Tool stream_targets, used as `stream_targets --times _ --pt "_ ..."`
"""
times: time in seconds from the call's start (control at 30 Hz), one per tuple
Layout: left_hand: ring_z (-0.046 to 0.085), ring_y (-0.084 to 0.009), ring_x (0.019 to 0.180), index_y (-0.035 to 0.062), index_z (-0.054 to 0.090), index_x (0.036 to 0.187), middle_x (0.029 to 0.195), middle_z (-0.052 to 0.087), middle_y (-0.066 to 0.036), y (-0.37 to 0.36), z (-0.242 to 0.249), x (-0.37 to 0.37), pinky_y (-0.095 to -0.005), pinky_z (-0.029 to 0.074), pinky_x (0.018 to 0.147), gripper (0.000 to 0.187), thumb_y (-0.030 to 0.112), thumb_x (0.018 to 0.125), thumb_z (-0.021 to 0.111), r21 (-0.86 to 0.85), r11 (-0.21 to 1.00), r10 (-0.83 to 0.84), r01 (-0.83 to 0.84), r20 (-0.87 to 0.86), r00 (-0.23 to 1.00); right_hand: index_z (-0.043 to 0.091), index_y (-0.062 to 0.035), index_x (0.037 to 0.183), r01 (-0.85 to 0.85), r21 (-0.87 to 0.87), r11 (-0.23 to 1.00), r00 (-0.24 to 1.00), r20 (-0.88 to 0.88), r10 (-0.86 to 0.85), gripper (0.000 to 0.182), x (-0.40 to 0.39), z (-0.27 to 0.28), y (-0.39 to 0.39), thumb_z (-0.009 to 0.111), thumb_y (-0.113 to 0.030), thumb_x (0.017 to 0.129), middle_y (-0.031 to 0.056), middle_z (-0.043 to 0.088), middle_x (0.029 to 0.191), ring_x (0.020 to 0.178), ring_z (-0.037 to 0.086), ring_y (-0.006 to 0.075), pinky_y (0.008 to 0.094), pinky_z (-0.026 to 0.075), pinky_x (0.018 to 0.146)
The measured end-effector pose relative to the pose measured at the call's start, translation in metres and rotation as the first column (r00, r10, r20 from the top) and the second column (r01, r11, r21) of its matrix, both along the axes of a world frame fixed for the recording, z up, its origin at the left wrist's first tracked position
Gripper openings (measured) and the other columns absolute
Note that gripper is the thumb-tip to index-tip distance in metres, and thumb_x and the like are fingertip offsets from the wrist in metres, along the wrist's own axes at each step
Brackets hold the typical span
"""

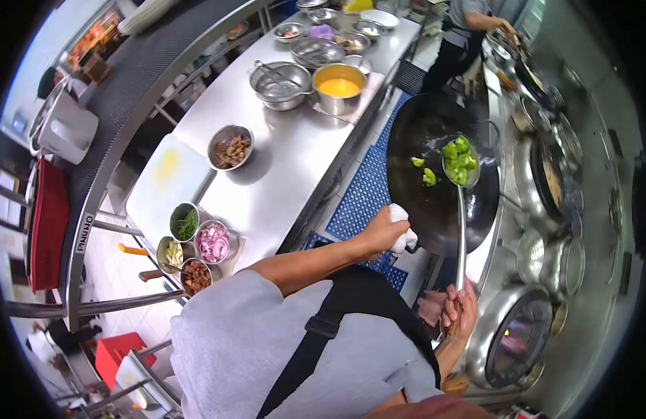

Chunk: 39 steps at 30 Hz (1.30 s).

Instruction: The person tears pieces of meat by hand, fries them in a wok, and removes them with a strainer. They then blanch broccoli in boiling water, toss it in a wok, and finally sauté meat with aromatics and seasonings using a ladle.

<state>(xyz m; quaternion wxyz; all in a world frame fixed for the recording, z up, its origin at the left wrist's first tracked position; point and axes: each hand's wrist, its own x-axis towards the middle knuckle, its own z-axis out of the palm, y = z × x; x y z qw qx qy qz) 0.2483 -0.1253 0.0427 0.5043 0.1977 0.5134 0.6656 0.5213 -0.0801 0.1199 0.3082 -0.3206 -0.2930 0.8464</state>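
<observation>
A large black wok (pixel 427 209) is tilted off to the right of the counter. My left hand (pixel 384 232) is closed round a white cloth (pixel 403 227) at the wok's near rim. In my right hand (pixel 460 307) is the long handle of a metal ladle (pixel 462 237), its fingers wrapped round it. The ladle's bowl, over the wok, holds green vegetable pieces (pixel 459 159). A few more green pieces (pixel 429 177) lie on the wok's surface, left of the ladle.
Left of the wok, the steel counter (pixel 267 202) bears a bowl of brown meat (pixel 231 148), a pot of yellow liquid (pixel 339 87) and small ingredient tins. Burners (pixel 520 339) line the right wall. A co-worker (pixel 476 28) stands at the far end.
</observation>
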Motion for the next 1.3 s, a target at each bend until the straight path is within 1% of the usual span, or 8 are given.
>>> stream_targets --times 0.5,0.63,0.7,0.8,0.9,1.03,1.07,1.3 --pt "0.064 -0.0194 0.060 0.0001 0.057 0.095 0.079 0.064 -0.012 -0.021 -0.005 -0.100 -0.0336 0.053 0.045 0.013 0.006 0.083 0.055 -0.032 0.988 0.152 -0.149 0.132 0.980 0.040 0.0052 0.141 -0.481 0.351 0.803 0.875 0.138 0.464 0.051 -0.324 0.071 0.126 0.053 -0.006 0.092 0.0051 0.057 0.076 0.042 0.044 0.0061 0.0210 0.039 0.033" --pt "0.059 -0.0170 0.054 -0.0007 0.060 0.085 0.071 0.060 -0.008 -0.022 -0.013 -0.084 -0.0339 0.050 0.042 0.009 0.007 0.084 0.056 -0.003 0.986 0.162 -0.167 0.256 0.953 0.053 0.0056 0.131 -0.560 0.597 0.575 0.828 0.423 0.368 0.049 -0.443 0.030 0.149 0.062 -0.006 0.084 0.0037 0.056 0.067 0.046 0.052 0.0090 0.0279 0.040 0.035" --pt "0.061 -0.0179 0.062 0.0026 0.056 0.103 0.084 0.061 -0.009 -0.030 -0.005 -0.083 -0.0355 0.054 0.048 0.019 0.008 0.084 0.058 -0.073 0.996 0.068 -0.048 0.300 0.951 0.056 0.0040 0.130 -0.680 0.640 0.358 0.723 0.665 0.186 0.054 -0.492 0.004 0.154 0.065 -0.008 0.078 0.0138 0.066 0.078 0.061 0.067 0.0222 0.0362 0.052 0.050" --pt "0.061 -0.0180 0.064 0.0034 0.055 0.103 0.083 0.060 -0.008 -0.035 -0.025 -0.077 -0.0344 0.054 0.050 0.020 0.009 0.084 0.059 -0.070 0.997 -0.012 0.036 0.320 0.947 0.056 0.0037 0.130 -0.674 0.733 -0.095 0.734 0.650 -0.196 0.057 -0.523 -0.017 0.162 0.064 -0.008 0.075 0.0252 0.070 0.093 0.085 0.071 0.0360 0.0416 0.056 0.075" --pt "0.062 -0.0177 0.068 0.0037 0.056 0.103 0.081 0.060 -0.007 -0.042 -0.014 -0.079 -0.0340 0.054 0.051 0.019 0.009 0.084 0.059 -0.103 0.993 -0.012 0.054 0.373 0.928 0.056 0.0058 0.128 -0.525 0.843 0.117 0.820 0.538 -0.197 0.057 -0.533 -0.027 0.139 0.064 -0.008 0.073 0.0318 0.067 0.103 0.104 0.065 0.0437 0.0424 0.049 0.095" --pt "0.063 -0.0188 0.069 0.0019 0.056 0.102 0.082 0.061 -0.008 -0.030 -0.051 -0.080 -0.0335 0.055 0.051 0.018 0.009 0.084 0.057 -0.068 0.996 -0.039 0.061 0.290 0.956 0.053 0.0062 0.131 -0.475 0.579 0.663 0.880 0.305 0.364 0.049 -0.506 -0.010 0.148 0.061 -0.006 0.084 0.0124 0.065 0.078 0.059 0.064 0.0212 0.0328 0.053 0.052" --pt "0.064 -0.0194 0.066 0.0017 0.056 0.100 0.082 0.063 -0.009 -0.028 -0.049 -0.084 -0.0335 0.054 0.048 0.018 0.008 0.084 0.057 -0.083 0.992 -0.066 0.094 0.297 0.953 0.050 0.0060 0.132 -0.415 0.531 0.739 0.910 0.224 0.350 0.045 -0.485 0.010 0.135 0.057 -0.003 0.089 0.0030 0.055 0.069 0.048 0.051 0.0092 0.0245 0.043 0.040" --pt "0.067 -0.0215 0.066 0.0014 0.053 0.105 0.086 0.064 -0.013 -0.004 -0.047 -0.086 -0.0340 0.055 0.046 0.021 0.005 0.084 0.054 -0.081 0.997 0.019 -0.004 0.191 0.981 0.035 -0.0018 0.148 -0.256 0.534 0.806 0.946 0.310 0.095 0.062 -0.246 0.034 0.117 0.059 -0.003 0.090 0.0034 0.057 0.081 0.048 0.050 0.0085 0.0222 0.042 0.039"
